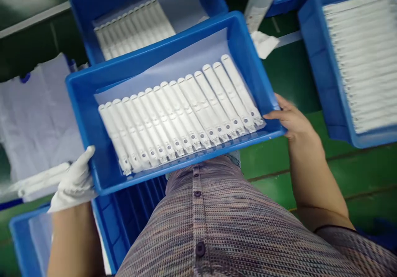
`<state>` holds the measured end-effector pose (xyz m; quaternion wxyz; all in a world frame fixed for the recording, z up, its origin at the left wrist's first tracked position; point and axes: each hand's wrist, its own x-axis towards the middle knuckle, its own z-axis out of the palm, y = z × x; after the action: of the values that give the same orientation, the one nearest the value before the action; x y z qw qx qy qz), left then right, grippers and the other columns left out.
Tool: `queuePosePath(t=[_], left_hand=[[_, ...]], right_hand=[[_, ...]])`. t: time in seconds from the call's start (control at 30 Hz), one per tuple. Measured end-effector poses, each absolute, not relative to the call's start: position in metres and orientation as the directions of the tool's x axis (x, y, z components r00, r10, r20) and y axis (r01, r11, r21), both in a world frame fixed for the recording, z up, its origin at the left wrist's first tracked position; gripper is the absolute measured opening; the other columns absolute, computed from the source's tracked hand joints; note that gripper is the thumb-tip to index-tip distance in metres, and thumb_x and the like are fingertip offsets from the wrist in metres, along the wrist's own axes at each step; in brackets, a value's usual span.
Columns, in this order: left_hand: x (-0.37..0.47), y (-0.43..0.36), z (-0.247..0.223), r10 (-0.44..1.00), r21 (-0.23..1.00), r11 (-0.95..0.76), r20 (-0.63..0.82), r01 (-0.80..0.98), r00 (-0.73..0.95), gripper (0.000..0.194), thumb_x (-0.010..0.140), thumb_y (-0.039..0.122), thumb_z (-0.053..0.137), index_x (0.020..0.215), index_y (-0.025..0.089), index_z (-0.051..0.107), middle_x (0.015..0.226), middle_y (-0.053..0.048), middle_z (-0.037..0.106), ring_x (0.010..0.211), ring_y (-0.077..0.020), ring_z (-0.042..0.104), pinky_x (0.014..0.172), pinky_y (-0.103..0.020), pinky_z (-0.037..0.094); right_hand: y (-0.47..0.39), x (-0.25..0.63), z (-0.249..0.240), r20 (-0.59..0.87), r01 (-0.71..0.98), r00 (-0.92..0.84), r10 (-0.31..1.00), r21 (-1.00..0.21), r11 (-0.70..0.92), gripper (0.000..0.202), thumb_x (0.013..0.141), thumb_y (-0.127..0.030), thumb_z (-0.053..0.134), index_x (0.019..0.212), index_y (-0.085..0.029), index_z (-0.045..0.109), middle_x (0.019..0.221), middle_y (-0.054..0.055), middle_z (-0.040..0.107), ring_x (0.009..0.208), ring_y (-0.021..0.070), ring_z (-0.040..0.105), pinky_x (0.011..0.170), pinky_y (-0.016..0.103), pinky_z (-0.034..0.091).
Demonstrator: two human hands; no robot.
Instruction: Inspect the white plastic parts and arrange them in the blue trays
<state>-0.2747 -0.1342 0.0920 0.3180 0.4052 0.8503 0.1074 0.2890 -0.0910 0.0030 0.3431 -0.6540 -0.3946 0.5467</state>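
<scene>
A blue plastic bin [82,121] is held up in front of my body, tilted so its left end sits lower. Inside it, a row of slim white plastic strips [173,119], each with a small hole near its lower end, lies side by side on a pale liner sheet [198,53]. My left hand [76,179], in a white glove, grips the bin's left end with the thumb over the rim. Bare, my right hand [290,117] grasps the right end, thumb inside the rim. The fingers beneath the bin are hidden.
Behind is another blue bin [82,24] with white strips. A third bin [325,82] at right holds stacked strips. A bottle [260,1] and white tissue [265,44] stand nearby. White cloth-like sheeting [37,115] lies left; more bins [113,227] sit below.
</scene>
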Motion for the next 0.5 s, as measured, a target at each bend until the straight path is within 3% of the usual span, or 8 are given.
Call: queuePosePath(t=[0.07,0.1,0.17,0.3,0.5], left_hand=[[-0.284,-0.14,0.086,0.564,0.537,0.815,-0.648,0.219,-0.511,0.059,0.093,0.075,0.054,0.13,0.033,0.071,0.093,0.012,0.081,0.102,-0.0227,0.077,0.081,-0.039,0.064],[-0.285,-0.142,0.085,0.485,0.559,0.829,-0.719,0.0,-0.498,0.055,0.095,0.066,0.061,0.136,0.029,0.068,0.095,0.008,0.082,0.1,-0.0232,0.078,0.081,-0.037,0.065],[-0.284,-0.142,0.086,0.464,0.618,0.756,-0.739,-0.216,-0.488,0.044,0.1,0.046,0.062,0.136,0.02,0.068,0.093,0.0,0.083,0.09,-0.023,0.079,0.077,-0.034,0.067],[-0.279,-0.139,0.088,0.482,0.683,0.646,-0.712,-0.341,-0.511,0.03,0.106,0.03,0.056,0.123,0.012,0.073,0.083,-0.005,0.081,0.077,-0.0204,0.078,0.076,-0.032,0.067],[-0.29,-0.145,0.074,0.59,0.74,0.589,-0.669,-0.326,-0.453,0.026,0.094,0.028,0.073,0.114,0.011,0.075,0.085,-0.008,0.08,0.077,-0.0244,0.078,0.075,-0.037,0.069]], right_hand=[[-0.089,0.288,0.002,-0.449,0.111,0.125,0.885,-0.88,-0.462,0.066,0.077,-0.021,0.074,0.142,-0.023,0.062,0.124,0.015,0.073,0.091,0.0252,0.073,0.066,0.034,0.057],[-0.088,0.286,0.003,-0.453,0.082,0.143,0.88,-0.881,-0.466,0.07,0.071,-0.02,0.079,0.139,-0.024,0.064,0.121,0.013,0.074,0.089,0.0241,0.072,0.066,0.034,0.057],[-0.086,0.283,0.004,-0.467,0.029,0.179,0.866,-0.877,-0.479,0.079,0.056,-0.017,0.085,0.133,-0.024,0.069,0.112,0.009,0.074,0.084,0.023,0.069,0.065,0.033,0.057],[-0.086,0.274,0.009,-0.481,0.034,0.269,0.835,-0.861,-0.507,0.084,0.042,-0.013,0.084,0.125,-0.025,0.074,0.101,0.006,0.072,0.08,0.0228,0.065,0.063,0.035,0.056],[-0.082,0.271,0.007,-0.455,0.141,0.309,0.835,-0.846,-0.514,0.089,0.039,-0.024,0.095,0.126,-0.03,0.075,0.116,0.01,0.071,0.082,0.0234,0.064,0.068,0.04,0.055]])
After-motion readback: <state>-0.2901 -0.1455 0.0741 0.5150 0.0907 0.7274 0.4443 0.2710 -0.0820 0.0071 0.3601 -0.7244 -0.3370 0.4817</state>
